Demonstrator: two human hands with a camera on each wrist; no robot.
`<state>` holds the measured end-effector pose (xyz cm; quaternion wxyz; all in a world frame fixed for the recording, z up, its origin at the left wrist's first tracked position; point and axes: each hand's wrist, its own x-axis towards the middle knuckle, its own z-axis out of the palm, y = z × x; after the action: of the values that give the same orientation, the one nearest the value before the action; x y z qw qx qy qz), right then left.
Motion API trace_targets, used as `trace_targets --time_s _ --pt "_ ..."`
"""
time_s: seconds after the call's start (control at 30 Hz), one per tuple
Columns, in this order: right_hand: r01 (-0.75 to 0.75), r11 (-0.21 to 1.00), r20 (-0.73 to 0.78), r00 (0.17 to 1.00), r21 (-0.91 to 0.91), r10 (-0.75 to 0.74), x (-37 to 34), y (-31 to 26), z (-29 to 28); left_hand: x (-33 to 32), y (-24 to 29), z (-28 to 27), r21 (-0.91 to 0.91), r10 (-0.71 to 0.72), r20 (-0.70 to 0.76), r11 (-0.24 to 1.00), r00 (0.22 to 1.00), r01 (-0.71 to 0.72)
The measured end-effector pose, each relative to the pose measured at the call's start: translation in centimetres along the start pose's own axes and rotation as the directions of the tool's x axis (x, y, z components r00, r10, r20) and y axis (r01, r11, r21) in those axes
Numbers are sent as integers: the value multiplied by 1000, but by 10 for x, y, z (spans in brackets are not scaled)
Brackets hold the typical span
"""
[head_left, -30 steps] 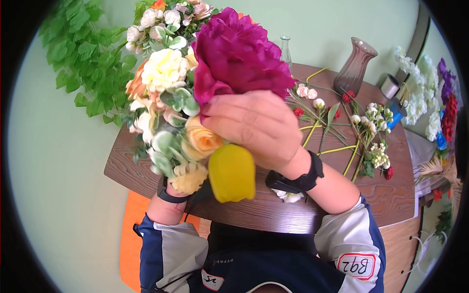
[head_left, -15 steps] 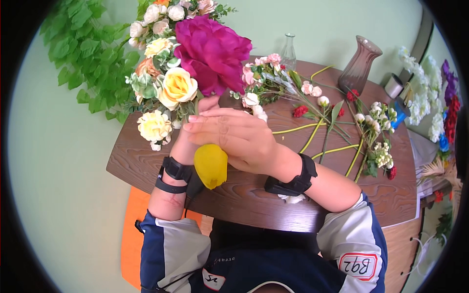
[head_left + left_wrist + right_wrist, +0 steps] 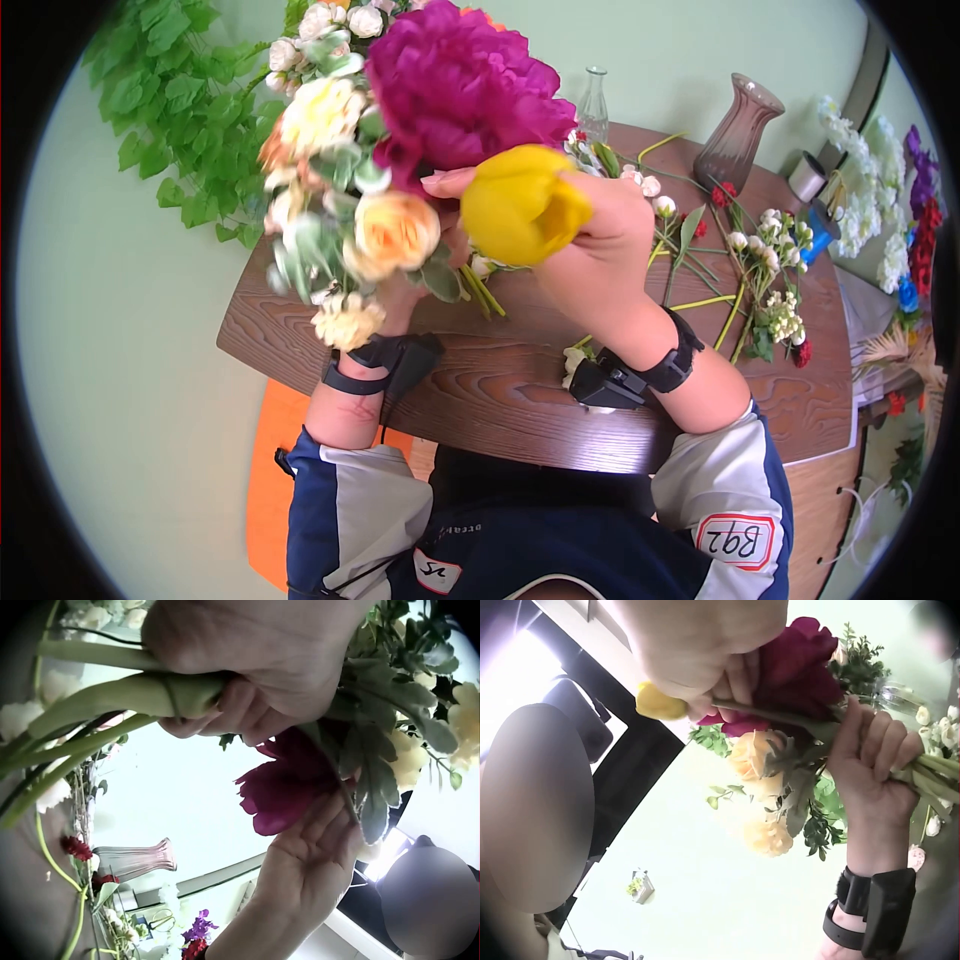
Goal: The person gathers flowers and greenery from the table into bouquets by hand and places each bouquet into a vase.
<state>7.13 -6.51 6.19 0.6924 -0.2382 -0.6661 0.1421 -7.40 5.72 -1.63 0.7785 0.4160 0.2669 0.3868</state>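
My left hand (image 3: 877,754) grips the gathered green stems (image 3: 90,705) of a bouquet of artificial flowers. In the head view, the blooms largely cover that hand. A large magenta peony (image 3: 470,90) tops the bunch, with a peach rose (image 3: 397,235) and cream flowers (image 3: 322,118) to its left. My right hand (image 3: 605,250) pinches the yellow tulip (image 3: 525,205) just under its head, fingers beside the peony. The tulip's stem runs back to the left hand in the right wrist view. Cut stem ends (image 3: 485,295) show below the bunch.
On the dark wooden table (image 3: 480,400) lie loose red flowers, white buds (image 3: 770,250) and green stems. A smoky ribbed vase (image 3: 738,130) and a clear glass bottle (image 3: 594,105) stand at the back. Green leafy vines (image 3: 160,100) hang at the left.
The yellow tulip, which hung below my right hand, is now raised in front of it. The bouquet has turned and come closer to the camera; my right hand has moved slightly right.
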Motion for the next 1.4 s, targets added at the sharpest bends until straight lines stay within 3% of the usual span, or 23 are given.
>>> trace_targets --time_s 0.07,0.13,0.17,0.2,0.27,0.33,0.4,0.47,0.57,0.6,0.63,0.67,0.7,0.77,0.8,0.87,0.93,1.0,1.03,1.1,1.27,1.4 --pt "8 974 11 1000 -227 -6 0 -2 2 -2 4 5 1 -33 95 999 995 33" --pt "3 972 -4 1000 -236 -4 1 -2 5 -1 7 10 5 -62 189 998 980 62" --pt "46 935 -33 998 -352 -61 2 0 5 1 8 12 9 -77 236 997 969 77" --pt "82 882 -54 991 -463 -121 2 1 4 17 7 -3 14 -102 521 994 848 111" --pt "75 877 2 997 -474 -83 3 1 -4 18 6 -3 -140 -68 511 977 857 161" --pt "170 768 94 985 -618 -142 5 7 -9 17 9 -1 -134 -80 462 978 883 158" --pt "174 761 106 985 -625 -138 5 9 -10 17 10 -3 -127 -97 410 978 907 162" --pt "174 751 115 985 -637 -131 5 12 -11 20 8 -7 -45 -69 460 994 885 101" --pt "188 732 162 981 -655 -107 5 15 -14 21 8 -10 -71 -65 504 991 861 116" --pt "151 697 194 981 -701 -18 6 12 -17 21 9 -12 -71 -64 503 991 862 115" --pt "120 658 220 973 -744 72 6 11 -19 22 10 -14 -73 -51 574 991 817 113" --pt "122 660 223 972 -741 71 7 12 -21 23 12 -16 -75 -38 641 991 767 111" --pt "112 642 232 967 -758 105 9 13 -24 23 12 -18 -76 -35 639 991 769 109" --pt "57 619 224 955 -783 195 9 18 -28 24 11 -22 -199 1 746 954 666 222" --pt "57 620 225 954 -783 196 8 21 -29 24 10 -23 -201 2 745 954 667 222" --pt "-41 579 209 910 -815 358 7 27 -32 26 6 -24 -229 33 831 930 555 288" --pt "-45 578 208 908 -815 364 7 32 -31 24 3 -26 -246 42 797 934 602 261" --pt "-51 578 207 905 -814 371 5 36 -31 25 0 -14 -204 91 924 938 371 279" --pt "-52 569 207 901 -821 382 5 38 -31 24 -3 -8 -197 85 950 910 301 366" --pt "-55 560 207 896 -827 394 4 39 -31 23 -4 -8 -204 83 944 908 319 365" --pt "83 361 266 828 -929 494 -2 46 -30 20 -9 -12 -240 81 909 904 410 353" --pt "107 334 286 786 -936 548 -9 57 -35 16 -7 -11 -265 82 879 903 470 337"
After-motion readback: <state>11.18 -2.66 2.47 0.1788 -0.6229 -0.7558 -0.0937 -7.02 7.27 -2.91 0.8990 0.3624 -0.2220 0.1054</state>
